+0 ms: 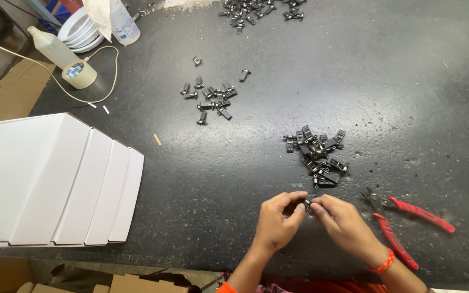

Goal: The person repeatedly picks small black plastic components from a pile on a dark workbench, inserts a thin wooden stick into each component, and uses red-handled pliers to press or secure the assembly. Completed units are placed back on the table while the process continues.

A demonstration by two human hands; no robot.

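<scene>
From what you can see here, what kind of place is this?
Probably a small assembly workshop: both hands pinch a small black part over a dark workbench, beside piles of like parts and red-handled pliers.

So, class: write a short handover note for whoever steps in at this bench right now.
Left hand and right hand: both pinch one small black part between the fingertips, just above the dark table.
Nearest pile of black parts lies just beyond the hands; a second cluster sits farther off, a third pile at the far edge.
Red-handled pliers lie untouched by the right hand.
Done or left: cannot tell.
</scene>
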